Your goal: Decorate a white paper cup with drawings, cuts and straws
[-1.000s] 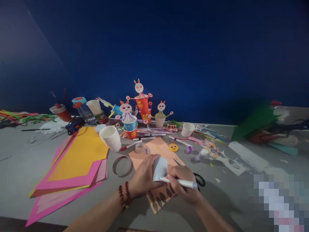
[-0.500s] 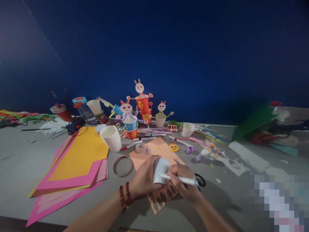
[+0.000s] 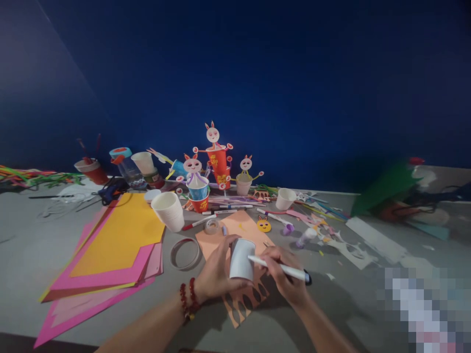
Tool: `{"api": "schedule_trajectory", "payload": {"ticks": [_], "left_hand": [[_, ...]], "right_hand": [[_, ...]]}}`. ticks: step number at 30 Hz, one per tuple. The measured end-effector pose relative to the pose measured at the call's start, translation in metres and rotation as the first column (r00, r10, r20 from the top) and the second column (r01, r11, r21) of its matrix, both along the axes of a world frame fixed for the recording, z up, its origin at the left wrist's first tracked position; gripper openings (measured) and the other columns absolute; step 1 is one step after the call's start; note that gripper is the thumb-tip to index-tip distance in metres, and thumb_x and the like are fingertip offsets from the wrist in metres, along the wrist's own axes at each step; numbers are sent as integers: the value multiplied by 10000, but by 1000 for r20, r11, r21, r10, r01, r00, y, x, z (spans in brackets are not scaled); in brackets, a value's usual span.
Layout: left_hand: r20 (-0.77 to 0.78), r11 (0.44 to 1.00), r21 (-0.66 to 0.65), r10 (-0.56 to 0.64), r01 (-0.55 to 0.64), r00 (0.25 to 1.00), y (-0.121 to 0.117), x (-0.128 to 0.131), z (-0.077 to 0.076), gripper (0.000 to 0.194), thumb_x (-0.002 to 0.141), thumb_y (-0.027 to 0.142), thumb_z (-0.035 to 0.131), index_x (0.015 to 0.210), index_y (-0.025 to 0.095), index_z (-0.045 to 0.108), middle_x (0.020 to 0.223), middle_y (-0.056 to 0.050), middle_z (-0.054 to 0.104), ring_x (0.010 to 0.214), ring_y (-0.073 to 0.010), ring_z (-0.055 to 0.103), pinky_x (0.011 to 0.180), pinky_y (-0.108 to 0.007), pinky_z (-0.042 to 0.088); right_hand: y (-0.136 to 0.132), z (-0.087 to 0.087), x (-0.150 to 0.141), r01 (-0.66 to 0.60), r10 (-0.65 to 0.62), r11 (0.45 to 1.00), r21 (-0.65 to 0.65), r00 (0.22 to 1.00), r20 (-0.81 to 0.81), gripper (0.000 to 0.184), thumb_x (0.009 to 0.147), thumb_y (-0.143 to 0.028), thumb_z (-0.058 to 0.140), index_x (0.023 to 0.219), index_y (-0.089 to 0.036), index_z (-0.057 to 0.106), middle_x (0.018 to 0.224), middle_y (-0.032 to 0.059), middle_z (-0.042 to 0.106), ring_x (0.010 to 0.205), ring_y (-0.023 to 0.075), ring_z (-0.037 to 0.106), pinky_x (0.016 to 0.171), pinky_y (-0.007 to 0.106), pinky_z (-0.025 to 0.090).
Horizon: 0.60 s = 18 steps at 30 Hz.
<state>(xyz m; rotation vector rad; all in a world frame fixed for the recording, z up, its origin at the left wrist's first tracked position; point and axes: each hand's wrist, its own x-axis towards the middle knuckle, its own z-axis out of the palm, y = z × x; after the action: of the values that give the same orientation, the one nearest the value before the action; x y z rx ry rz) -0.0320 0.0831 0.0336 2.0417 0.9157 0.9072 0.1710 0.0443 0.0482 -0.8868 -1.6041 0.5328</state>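
Observation:
My left hand (image 3: 213, 275), with red beads round its wrist, grips a pale paper cup (image 3: 241, 260) lying on its side in the air, fingers behind it and thumb along its lower end. Between the fingers of my right hand (image 3: 285, 277) is a white marker (image 3: 296, 273). Its tip points left at the cup's wall, touching it or very close. No drawn line can be made out on the cup. Below both hands lies an orange paper sheet (image 3: 239, 223) with leaf-shaped holes cut along its near part. Scissors (image 3: 308, 278) show partly behind the marker.
Coloured sheets (image 3: 121, 240) are stacked at left, near a tape roll (image 3: 185, 254) and nested white cups (image 3: 168, 212). Rabbit-faced cup figures (image 3: 217, 157) stand at the back. A yellow rabbit face (image 3: 264, 224), a glue stick (image 3: 306, 238) and paper scraps (image 3: 351, 249) lie rightward.
The marker's tip has shifted up and right on the cup, and the marker slants more. The cup has turned slightly in my left hand. The whole view has moved a little.

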Motion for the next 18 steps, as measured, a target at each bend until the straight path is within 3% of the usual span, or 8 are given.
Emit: {"api": "schedule_trajectory", "payload": {"ticks": [3,8,12,18], "left_hand": [[12,1000,12,-9,9,1000,0,-1,-3,850,623,494,835,1295,212,397,1251,-136,577,1153,-330,580,993,-468,468],[12,1000,3,-21,20,1000,0,-1,-1,860,623,506,831,1299,212,388,1249,-132,578,1173,-332,566,993,-465,466],[-1,1000,-12,-23,23,1000,-1,0,1,824,643,487,818,1289,199,396,1239,-132,580,1135,-315,583,971,-447,478],[17,1000,-7,-10,10,1000,0,0,-1,817,644,460,823,1287,196,395,1229,-131,569,1127,-317,571,964,-451,473]], "right_hand": [[0,1,0,-147,145,989,34,988,43,242,926,-187,502,699,-223,575,619,0,661,608,165,636,586,280,472],[-1,0,1,13,-13,999,29,1000,16,237,926,-151,492,718,-220,582,660,0,662,633,160,644,600,276,464],[-4,1,-3,-172,168,983,59,983,74,200,906,-149,518,727,-223,569,627,-18,649,584,148,627,589,270,461],[-5,9,-5,-132,126,986,103,990,71,216,902,-127,503,723,-223,577,607,-18,643,566,145,617,567,266,446]]}}
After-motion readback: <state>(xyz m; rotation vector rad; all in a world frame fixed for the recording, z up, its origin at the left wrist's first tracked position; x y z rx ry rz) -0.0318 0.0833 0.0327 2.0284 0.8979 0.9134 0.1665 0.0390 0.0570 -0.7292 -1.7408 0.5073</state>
